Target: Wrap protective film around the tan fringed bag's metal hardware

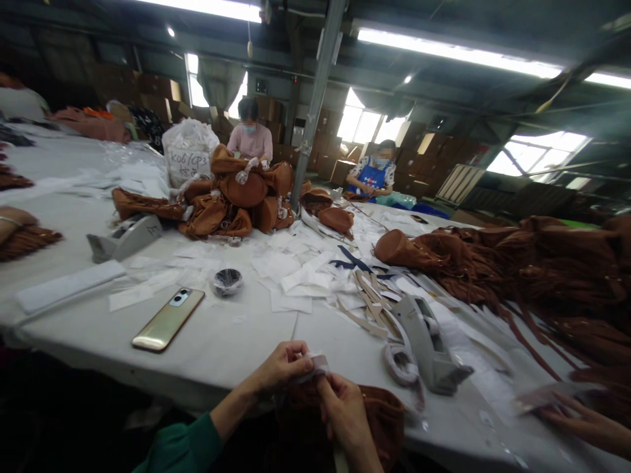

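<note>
Close to the table's front edge, my left hand (283,364) pinches a small piece of thin white wrapping (319,362). Right beside it, my right hand (345,404) has thumb and fingers closed on the lower side of the same piece. What lies under the wrapping is too small to make out. Below both hands is a brown leather bag (387,410), partly hidden by my right hand and wrist. A pale strip (340,456) hangs beneath my right hand.
The white table (236,351) carries a phone (169,320), a black tape roll (228,281), tape dispensers (426,345), a clear tape roll (400,363), paper scraps, and piled brown bags (241,194). Another person's hand (586,420) is at right. Two people work across the table.
</note>
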Action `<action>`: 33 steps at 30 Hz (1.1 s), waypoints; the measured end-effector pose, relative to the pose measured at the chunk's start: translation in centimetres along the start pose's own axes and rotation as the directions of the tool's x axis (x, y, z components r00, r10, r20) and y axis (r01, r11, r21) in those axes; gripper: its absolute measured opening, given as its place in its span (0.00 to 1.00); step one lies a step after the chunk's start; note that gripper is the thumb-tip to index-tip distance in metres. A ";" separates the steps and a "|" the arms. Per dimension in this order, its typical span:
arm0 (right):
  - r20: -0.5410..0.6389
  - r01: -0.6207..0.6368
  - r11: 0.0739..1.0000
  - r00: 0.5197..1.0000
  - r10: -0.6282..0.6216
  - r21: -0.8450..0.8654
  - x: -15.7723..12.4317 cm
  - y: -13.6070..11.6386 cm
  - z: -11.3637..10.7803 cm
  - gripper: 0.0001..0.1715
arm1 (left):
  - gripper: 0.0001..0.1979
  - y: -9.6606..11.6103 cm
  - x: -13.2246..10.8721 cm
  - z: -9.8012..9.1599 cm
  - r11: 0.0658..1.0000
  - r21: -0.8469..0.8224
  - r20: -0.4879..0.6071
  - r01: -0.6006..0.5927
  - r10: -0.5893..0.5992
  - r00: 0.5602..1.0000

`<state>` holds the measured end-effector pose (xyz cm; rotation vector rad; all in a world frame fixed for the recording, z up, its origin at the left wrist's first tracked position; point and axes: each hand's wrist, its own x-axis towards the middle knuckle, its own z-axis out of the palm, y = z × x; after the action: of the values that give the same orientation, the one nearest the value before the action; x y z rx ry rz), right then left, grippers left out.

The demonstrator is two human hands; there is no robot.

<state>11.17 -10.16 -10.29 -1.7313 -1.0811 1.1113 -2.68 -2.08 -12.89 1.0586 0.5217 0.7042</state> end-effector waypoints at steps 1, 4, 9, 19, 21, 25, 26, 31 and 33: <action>-0.037 0.012 1.000 0.999 -0.012 -0.019 -0.1 -0.3 0.0 0.27 | 0.23 0.0 0.0 0.0 1.000 0.007 0.006 0.000 0.000 1.000; -0.158 0.092 0.996 0.983 -0.094 -0.022 -0.6 -1.0 0.3 0.25 | 0.23 0.4 0.0 0.3 1.000 0.014 0.019 0.000 0.000 1.000; -0.173 0.212 0.977 0.963 -0.209 0.002 -1.6 -1.5 0.2 0.25 | 0.25 1.5 -0.1 0.7 1.000 -0.012 0.060 0.001 -0.001 0.998; -0.002 -0.048 0.944 0.999 0.051 0.325 -1.7 0.1 -0.6 0.32 | 0.21 2.3 -1.2 2.3 0.994 0.109 0.050 0.025 -0.030 0.998; -0.069 -0.018 0.958 0.997 0.039 0.285 -1.8 0.2 -0.2 0.31 | 0.20 2.6 -1.4 2.5 0.993 0.110 0.051 0.033 -0.038 0.998; -0.256 0.186 0.980 0.946 -0.199 -0.077 -1.7 0.6 -0.1 0.30 | 0.19 2.8 -1.6 2.2 0.978 0.205 0.021 0.029 -0.034 0.999; -0.287 0.207 0.967 0.927 -0.243 -0.148 -1.6 0.8 -0.2 0.29 | 0.18 2.7 -1.6 2.1 0.973 0.231 0.016 0.025 -0.029 0.999; -0.241 0.141 0.990 0.960 -0.139 -0.011 -0.8 0.5 -1.0 0.30 | 0.19 2.1 -1.3 2.3 0.986 0.167 0.056 0.021 -0.030 0.998; -0.191 0.154 0.986 0.972 -0.140 0.065 -0.8 0.2 -1.1 0.29 | 0.18 1.8 -1.1 2.4 0.987 0.156 0.064 0.038 -0.049 0.997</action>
<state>12.04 -11.10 -9.92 -1.6291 -1.0176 0.8704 -2.23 -3.79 -10.15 1.2081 0.5461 0.5944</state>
